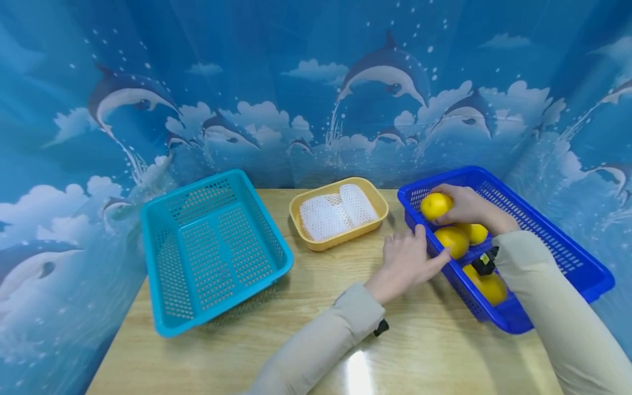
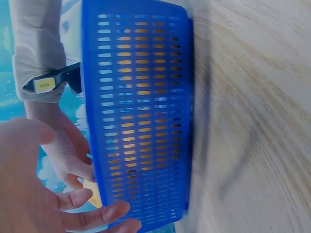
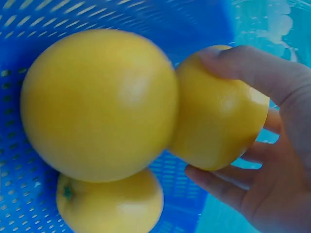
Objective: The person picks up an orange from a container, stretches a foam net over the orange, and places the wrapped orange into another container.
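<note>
My right hand (image 1: 466, 206) grips a yellow-orange fruit (image 1: 436, 206) at the far left corner of the dark blue basket (image 1: 558, 241). In the right wrist view thumb and fingers curl round that fruit (image 3: 221, 114), which appears against a larger one (image 3: 99, 104); another (image 3: 112, 201) lies below. Several more fruits, one of them large (image 1: 452, 242), sit in the basket. My left hand (image 1: 406, 258) is beside the basket's left wall, fingers spread and holding nothing. In the left wrist view the left hand (image 2: 43, 194) is near the perforated wall (image 2: 141, 111); whether it touches cannot be told.
An empty turquoise basket (image 1: 224, 241) stands on the left of the wooden table (image 1: 316, 285). A small yellow basket (image 1: 321, 244) with white foam netting (image 1: 323, 216) stands at the back, between the two larger baskets. A dolphin-patterned curtain (image 1: 276, 66) hangs behind.
</note>
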The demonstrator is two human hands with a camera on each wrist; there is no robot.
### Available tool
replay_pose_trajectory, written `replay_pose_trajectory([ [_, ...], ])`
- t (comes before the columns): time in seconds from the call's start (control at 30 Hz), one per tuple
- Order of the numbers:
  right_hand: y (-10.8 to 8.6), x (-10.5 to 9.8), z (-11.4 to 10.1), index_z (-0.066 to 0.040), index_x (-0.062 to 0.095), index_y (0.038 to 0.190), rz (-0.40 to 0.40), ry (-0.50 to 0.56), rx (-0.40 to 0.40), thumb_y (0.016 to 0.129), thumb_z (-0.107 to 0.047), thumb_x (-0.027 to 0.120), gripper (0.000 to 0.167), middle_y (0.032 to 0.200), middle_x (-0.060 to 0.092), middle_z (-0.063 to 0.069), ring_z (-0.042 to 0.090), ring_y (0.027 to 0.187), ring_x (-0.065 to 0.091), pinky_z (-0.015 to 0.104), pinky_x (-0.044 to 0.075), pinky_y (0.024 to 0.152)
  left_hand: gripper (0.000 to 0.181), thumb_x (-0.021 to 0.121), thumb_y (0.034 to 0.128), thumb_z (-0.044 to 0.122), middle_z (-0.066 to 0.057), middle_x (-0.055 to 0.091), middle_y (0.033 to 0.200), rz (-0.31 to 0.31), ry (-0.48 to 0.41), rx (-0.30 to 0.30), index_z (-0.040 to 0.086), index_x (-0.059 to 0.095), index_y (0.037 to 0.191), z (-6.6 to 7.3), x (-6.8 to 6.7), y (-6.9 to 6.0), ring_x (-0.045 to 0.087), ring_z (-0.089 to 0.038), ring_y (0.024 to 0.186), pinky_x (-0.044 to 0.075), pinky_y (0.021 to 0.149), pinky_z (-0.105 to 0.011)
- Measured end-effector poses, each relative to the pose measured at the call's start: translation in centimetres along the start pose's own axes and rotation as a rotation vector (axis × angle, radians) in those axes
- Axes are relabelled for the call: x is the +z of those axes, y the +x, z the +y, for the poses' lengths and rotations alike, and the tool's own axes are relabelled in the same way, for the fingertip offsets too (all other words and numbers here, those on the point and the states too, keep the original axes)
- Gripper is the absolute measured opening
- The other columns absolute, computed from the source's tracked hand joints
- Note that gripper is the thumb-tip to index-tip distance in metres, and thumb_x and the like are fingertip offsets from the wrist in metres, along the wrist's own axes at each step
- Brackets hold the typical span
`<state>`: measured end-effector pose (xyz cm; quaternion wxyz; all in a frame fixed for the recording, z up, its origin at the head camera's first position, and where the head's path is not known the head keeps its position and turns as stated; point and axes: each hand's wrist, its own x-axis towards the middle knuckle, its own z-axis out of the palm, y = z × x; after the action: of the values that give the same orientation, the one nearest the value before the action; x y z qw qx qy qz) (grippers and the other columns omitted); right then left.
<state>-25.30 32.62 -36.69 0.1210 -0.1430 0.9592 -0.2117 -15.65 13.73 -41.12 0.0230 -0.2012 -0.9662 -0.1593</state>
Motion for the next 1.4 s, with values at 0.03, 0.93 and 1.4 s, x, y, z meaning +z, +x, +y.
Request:
replay_pose_trajectory([
  [0.03, -0.1, -0.2, -0.2, 0.002, 0.046, 0.139, 0.007, 0.003, 0.002, 0.08, -0.024, 0.081, 0.073, 0.123, 0.057, 0.03, 0.039, 0.096, 0.058, 0.054, 0.051, 0.076, 0.062, 0.037, 0.0929, 0.07, -0.001, 0.062, 0.098, 0.002, -0.024, 0.003, 0.016, 0.052, 0.12, -0.1, -0.1, -0.2, 0.059, -0.02, 0.091, 0.046, 0.083, -0.039],
  [0.93, -5.4, -2.6, -9.9, -0.007, 0.04, 0.147, 0.195, 0.093, 0.063, 0.082, -0.039, 0.08, 0.083, 0.13, 0.053, 0.027, 0.039, 0.1, 0.057, 0.052, 0.052, 0.075, 0.017, 0.062, 0.0957, 0.017, -0.001, 0.059, 0.085, 0.112, -1.076, 0.275, 0.007, 0.049, 0.102, -5.4, -2.5, -7.3, 0.052, -0.002, 0.075, 0.05, 0.068, -0.02],
  [1.4, -9.0, -0.7, -15.1, -0.013, 0.05, 0.142, 0.276, 0.185, -0.127, 0.078, -0.028, 0.085, 0.074, 0.126, 0.059, 0.017, 0.031, 0.096, 0.058, 0.043, 0.053, 0.075, 0.023, 0.066, 0.0909, 0.008, -0.009, 0.063, 0.089, 0.141, -1.161, 0.366, 0.006, 0.048, 0.106, -8.3, -0.6, -10.9, 0.055, -0.005, 0.079, 0.052, 0.071, -0.03],
])
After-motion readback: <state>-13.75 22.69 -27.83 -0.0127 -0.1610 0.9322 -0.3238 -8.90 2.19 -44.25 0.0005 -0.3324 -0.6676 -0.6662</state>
